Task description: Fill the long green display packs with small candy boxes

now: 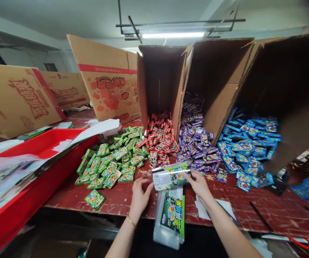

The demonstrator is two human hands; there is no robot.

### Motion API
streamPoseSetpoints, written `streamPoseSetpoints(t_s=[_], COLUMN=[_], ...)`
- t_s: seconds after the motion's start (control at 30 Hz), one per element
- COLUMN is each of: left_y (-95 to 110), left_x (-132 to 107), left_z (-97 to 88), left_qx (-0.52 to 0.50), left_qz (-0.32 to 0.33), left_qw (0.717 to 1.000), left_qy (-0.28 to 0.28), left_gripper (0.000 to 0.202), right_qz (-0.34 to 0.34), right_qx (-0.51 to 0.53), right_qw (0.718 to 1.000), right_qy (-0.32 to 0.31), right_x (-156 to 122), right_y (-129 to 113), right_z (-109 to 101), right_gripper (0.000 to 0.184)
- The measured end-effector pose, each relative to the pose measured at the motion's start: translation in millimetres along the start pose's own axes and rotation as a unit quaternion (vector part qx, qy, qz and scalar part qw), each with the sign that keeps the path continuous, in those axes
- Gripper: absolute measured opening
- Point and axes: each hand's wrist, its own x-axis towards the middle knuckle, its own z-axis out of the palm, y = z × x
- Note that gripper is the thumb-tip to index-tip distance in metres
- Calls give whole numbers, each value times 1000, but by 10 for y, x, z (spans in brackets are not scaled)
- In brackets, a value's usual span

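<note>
My right hand point(199, 185) pinches the right end of a clear plastic package with a printed card point(170, 175), which is held level above the table edge. Beside the package's left end is my left hand point(141, 195), with a gold bracelet at the wrist. Its fingers are bent and the thumb stands apart, holding nothing that I can see. Under the raised package, a second clear plastic package point(170, 218) with a green and black card hangs over the front edge. Small green boxes point(114, 161) lie heaped to the left, with one green box point(94, 199) apart from them.
Open cartons point(161, 82) stand behind heaps of small red boxes point(162, 138), purple boxes point(197, 145) and blue boxes point(251, 143). A red bin point(17, 211) with printed sheets takes up the left. Red-handled scissors point(302, 243) lie at the front right edge.
</note>
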Motion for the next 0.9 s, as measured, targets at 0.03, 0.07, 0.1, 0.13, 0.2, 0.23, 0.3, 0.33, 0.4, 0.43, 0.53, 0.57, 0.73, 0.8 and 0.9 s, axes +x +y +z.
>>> streamPoseSetpoints(t_s=[0.03,0.07,0.1,0.13,0.2,0.23,0.3,0.33,0.4,0.43,0.53,0.57,0.73,0.8,0.9], left_y=[117,250,389,523,736,804,859,857,833,824,843,857,904,951,1072], left_x=[-4,-8,-16,-34,-133,-228,-511,-686,-1046,-1205,-1494,-1518,-1307,-1191,-1094], left_z=[-133,-272,-403,-515,-649,-665,-601,-532,-353,-260,-34,12,12,-47,-122], left_qx=[9,16,21,42,43,27,-35,-73,-151,-178,-227,-238,-271,-298,-319], left_qz=[9,19,48,100,164,163,125,105,43,4,-41,-40,-82,-113,-126], left_qw=[1000,999,999,994,977,973,968,967,965,968,964,962,948,937,929], left_qy=[17,29,15,-33,-127,-163,-213,-222,-212,-178,-133,-129,-146,-145,-141], left_gripper=[38,51,57,58,59,59,58,55,51,54,59,58,44,42,41], right_qz=[-21,-44,-70,-94,-123,-127,-126,-119,-89,-69,-26,-22,16,57,96], right_qx=[25,54,83,112,152,162,178,183,187,189,206,215,281,322,351], right_qw=[999,997,992,985,970,968,973,976,977,977,975,973,957,945,927], right_qy=[-15,-37,-63,-95,-141,-140,-75,-27,49,67,80,85,71,10,-94], right_x=[-50,-117,-198,-293,-512,-631,-876,-996,-1217,-1308,-1459,-1463,-1321,-1307,-1374], right_y=[-107,-234,-375,-525,-801,-903,-996,-988,-902,-847,-730,-718,-727,-694,-599], right_z=[-78,-163,-248,-325,-427,-446,-427,-396,-320,-284,-220,-214,-250,-280,-322], right_gripper=[38,36,33,28,18,15,10,9,17,25,41,43,47,39,29])
